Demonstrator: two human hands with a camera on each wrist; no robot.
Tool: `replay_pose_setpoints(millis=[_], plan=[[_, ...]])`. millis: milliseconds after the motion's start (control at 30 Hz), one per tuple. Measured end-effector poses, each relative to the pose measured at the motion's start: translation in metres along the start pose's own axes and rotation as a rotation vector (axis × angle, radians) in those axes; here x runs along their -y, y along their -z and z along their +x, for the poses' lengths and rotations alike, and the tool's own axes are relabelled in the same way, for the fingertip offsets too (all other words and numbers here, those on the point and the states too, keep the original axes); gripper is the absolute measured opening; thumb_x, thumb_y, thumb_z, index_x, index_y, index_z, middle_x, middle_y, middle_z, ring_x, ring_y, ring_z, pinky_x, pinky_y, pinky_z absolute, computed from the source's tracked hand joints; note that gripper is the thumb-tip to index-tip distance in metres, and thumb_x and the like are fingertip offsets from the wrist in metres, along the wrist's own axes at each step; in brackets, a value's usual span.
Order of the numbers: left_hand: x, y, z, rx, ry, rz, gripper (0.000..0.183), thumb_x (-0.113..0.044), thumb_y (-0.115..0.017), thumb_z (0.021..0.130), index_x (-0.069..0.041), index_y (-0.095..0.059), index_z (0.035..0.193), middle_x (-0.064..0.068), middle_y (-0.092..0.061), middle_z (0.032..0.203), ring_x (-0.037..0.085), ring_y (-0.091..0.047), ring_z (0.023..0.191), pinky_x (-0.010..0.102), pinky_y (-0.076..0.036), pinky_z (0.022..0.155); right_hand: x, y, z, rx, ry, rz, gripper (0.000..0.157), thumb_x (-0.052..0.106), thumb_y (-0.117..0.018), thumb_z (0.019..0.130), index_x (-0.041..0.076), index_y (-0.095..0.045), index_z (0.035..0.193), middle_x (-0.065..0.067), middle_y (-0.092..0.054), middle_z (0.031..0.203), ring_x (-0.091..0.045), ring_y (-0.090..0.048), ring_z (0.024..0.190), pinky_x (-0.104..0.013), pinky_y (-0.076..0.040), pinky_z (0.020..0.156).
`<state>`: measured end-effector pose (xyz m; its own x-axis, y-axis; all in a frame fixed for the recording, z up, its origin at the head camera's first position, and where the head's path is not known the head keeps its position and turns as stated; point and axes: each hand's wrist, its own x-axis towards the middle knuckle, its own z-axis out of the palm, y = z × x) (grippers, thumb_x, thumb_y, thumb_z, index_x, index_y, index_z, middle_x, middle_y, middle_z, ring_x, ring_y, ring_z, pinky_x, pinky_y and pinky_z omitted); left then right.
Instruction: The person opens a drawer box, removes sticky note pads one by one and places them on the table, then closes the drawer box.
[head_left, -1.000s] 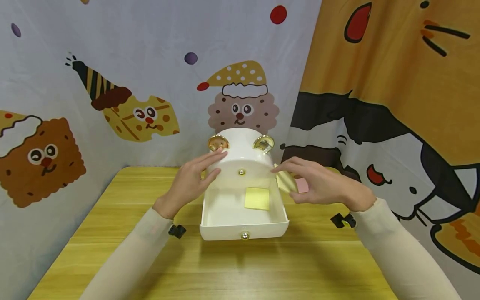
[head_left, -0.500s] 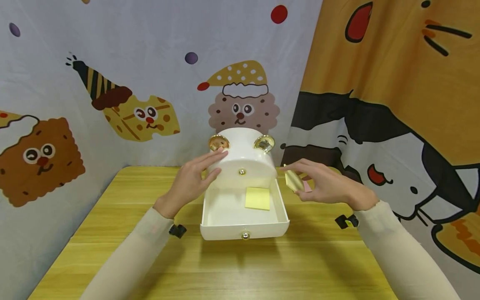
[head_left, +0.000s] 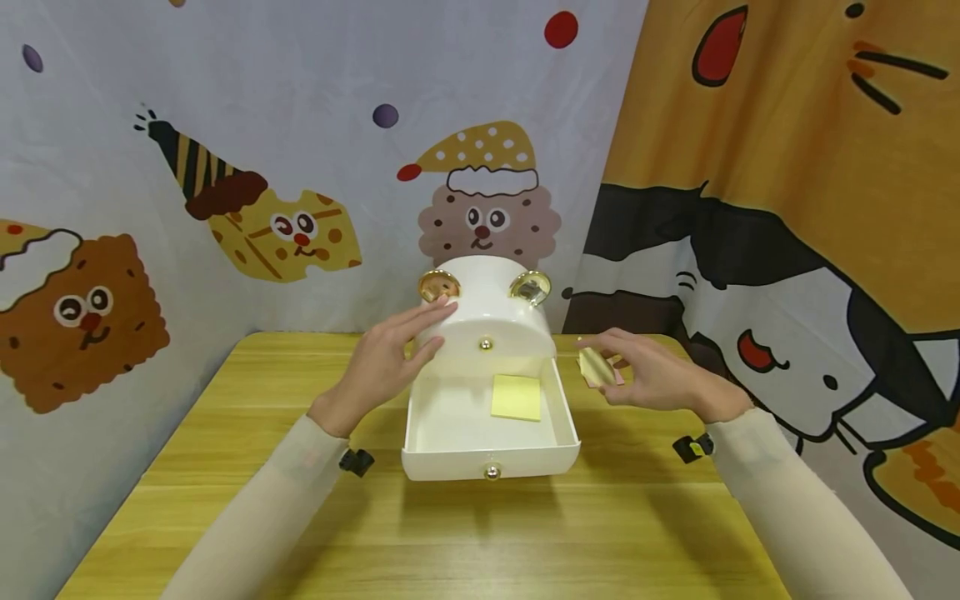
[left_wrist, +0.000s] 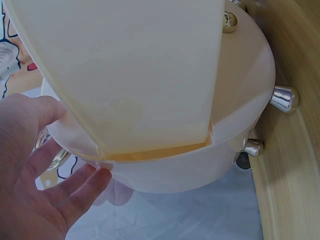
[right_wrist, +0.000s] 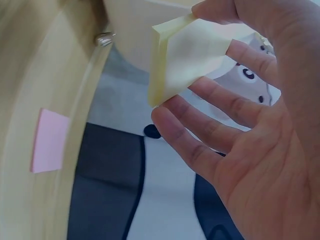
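A white storage box (head_left: 486, 287) with round gold ears stands in the head view, its lower drawer (head_left: 450, 421) pulled out. A yellow sticky-note pad (head_left: 516, 397) lies inside that drawer. My left hand (head_left: 382, 362) rests on the box's left side near the ear, fingers fairly straight. Its fingertips (left_wrist: 102, 175) touch the curved wall in the left wrist view. Right of the box, my right hand (head_left: 648, 371) pinches another yellow sticky-note pad (right_wrist: 192, 57) between thumb and fingers, above the table. Under it a pink sticky-note pad (right_wrist: 50, 141) lies on the wood.
The wooden table (head_left: 480, 542) runs up to a cartoon-printed curtain (head_left: 315, 92) at the back and right. The drawer with its gold knob (head_left: 492, 472) juts toward me. Short metallic feet (left_wrist: 284, 98) hold up the box.
My right hand has moved right, away from the box, carrying the yellow sticky-note pad over the pink one. My left hand, the box and the drawer have stayed still.
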<state>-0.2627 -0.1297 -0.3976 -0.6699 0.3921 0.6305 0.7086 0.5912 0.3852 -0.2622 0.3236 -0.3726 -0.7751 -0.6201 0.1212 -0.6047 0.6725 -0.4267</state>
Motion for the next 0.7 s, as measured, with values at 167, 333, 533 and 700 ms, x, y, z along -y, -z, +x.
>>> replay_pose_setpoints(millis=[167, 333, 533, 700], plan=[[0.0, 0.0, 0.0, -0.006, -0.009, -0.002, 0.054, -0.018, -0.079, 0.113, -0.02, -0.068, 0.166, 0.007, -0.065, 0.173, 0.008, -0.046, 0.058, 0.026, -0.043, 0.055, -0.014, -0.009, 0.001, 0.013, -0.018, 0.041, 0.074, 0.004, -0.089, 0.094, 0.02, -0.066, 0.163, -0.008, -0.074, 0.147, -0.03, -0.079, 0.126, -0.048, -0.069, 0.101], [0.0, 0.0, 0.0, -0.003, -0.005, -0.003, 0.054, -0.018, -0.079, 0.114, -0.02, -0.068, 0.166, 0.008, -0.065, 0.173, 0.011, -0.048, 0.059, 0.025, -0.043, 0.056, -0.025, -0.018, 0.002, 0.022, -0.037, 0.082, 0.075, 0.005, -0.09, 0.095, 0.02, -0.064, 0.165, -0.011, -0.071, 0.157, -0.036, -0.077, 0.129, -0.055, -0.069, 0.102], [0.0, 0.0, 0.0, -0.004, -0.005, -0.002, 0.053, -0.018, -0.079, 0.114, -0.02, -0.068, 0.166, 0.008, -0.065, 0.173, 0.015, -0.052, 0.062, 0.025, -0.041, 0.055, -0.035, -0.029, 0.003, 0.043, -0.026, 0.099, 0.076, 0.004, -0.09, 0.096, 0.016, -0.063, 0.166, -0.013, -0.072, 0.156, -0.038, -0.077, 0.13, -0.058, -0.068, 0.105], [0.0, 0.0, 0.0, -0.007, -0.011, -0.002, 0.053, -0.017, -0.079, 0.114, -0.02, -0.068, 0.166, 0.008, -0.065, 0.173, 0.018, -0.055, 0.063, 0.025, -0.042, 0.055, -0.04, -0.036, 0.004, 0.045, -0.021, 0.096, 0.077, 0.0, -0.089, 0.094, 0.012, -0.062, 0.165, -0.014, -0.073, 0.157, -0.038, -0.077, 0.131, -0.061, -0.068, 0.106]])
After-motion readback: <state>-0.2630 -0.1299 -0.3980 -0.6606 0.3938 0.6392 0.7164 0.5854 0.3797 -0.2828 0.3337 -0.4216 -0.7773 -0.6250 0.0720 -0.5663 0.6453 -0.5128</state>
